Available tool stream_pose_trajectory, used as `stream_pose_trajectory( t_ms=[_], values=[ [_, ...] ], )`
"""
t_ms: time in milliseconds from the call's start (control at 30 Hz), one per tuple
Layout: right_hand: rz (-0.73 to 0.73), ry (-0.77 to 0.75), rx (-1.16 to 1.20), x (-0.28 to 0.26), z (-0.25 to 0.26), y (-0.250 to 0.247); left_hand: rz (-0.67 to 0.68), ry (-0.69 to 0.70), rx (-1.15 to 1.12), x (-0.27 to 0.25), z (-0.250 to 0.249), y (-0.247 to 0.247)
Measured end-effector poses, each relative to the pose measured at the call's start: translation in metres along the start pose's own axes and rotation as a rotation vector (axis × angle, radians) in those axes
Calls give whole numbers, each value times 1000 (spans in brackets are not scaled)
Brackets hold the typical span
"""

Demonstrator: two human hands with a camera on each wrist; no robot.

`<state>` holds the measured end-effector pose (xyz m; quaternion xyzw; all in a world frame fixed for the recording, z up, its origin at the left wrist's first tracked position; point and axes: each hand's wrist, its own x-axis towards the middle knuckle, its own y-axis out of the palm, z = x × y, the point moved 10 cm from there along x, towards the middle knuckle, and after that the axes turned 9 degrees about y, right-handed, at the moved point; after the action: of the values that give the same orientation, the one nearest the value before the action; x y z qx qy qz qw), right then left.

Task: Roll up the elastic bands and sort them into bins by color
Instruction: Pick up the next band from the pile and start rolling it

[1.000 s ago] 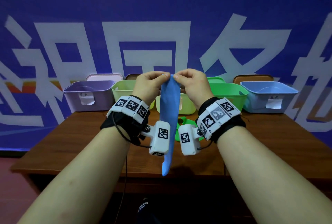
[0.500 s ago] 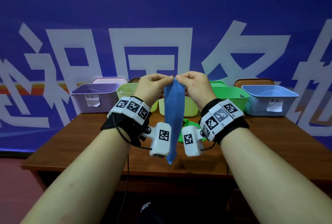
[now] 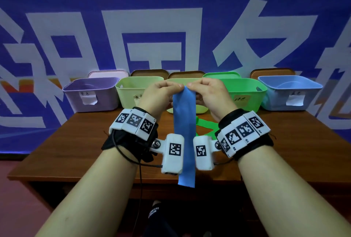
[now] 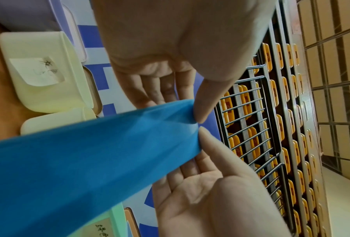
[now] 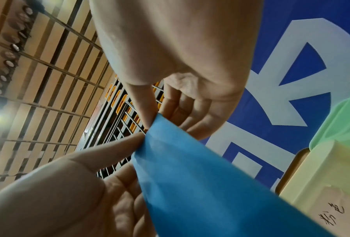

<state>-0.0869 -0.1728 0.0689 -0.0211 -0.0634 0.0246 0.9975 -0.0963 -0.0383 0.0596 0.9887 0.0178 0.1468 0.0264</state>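
Hands meet at chest height above the table, knuckles up and forearms stretched forward from the lower corners of the head view. The left hand (image 3: 160,94) pinches the top left corner of the blue elastic band (image 3: 185,128) between thumb and forefinger, the other fingers loosely curled behind; the right hand (image 3: 210,95) pinches the top right corner in the same way, its thumb tip almost touching the left thumb. In the left wrist view the two thumbs close on the band's upper edge from either side, and the cloth is gathered a little between them. The band hangs straight down from this grip, flat and unrolled, passing between the two wrist cameras, its free lower end past the near edge of the wooden table (image 3: 76,145). Behind the band, a green elastic band (image 3: 206,125) lies loose on the tabletop. Along the far edge stands a row of bins: a purple bin (image 3: 91,94), a pale green bin (image 3: 133,92), a bright green bin (image 3: 245,94) and a light blue bin (image 3: 290,92), each with a paper label on its front.
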Motion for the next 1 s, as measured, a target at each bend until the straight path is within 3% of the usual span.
stream_pose_trajectory(
  t_ms=[200, 633, 1000],
  values=[
    [58, 121, 91, 9, -35, 3, -41, -39, -37, 7, 31, -1],
    [19, 117, 96, 23, -70, 0, -68, -98, -104, 10, 74, 0],
    [33, 120, 112, 19, -69, -6, -68, -79, -134, 9, 72, 8]
  ],
)
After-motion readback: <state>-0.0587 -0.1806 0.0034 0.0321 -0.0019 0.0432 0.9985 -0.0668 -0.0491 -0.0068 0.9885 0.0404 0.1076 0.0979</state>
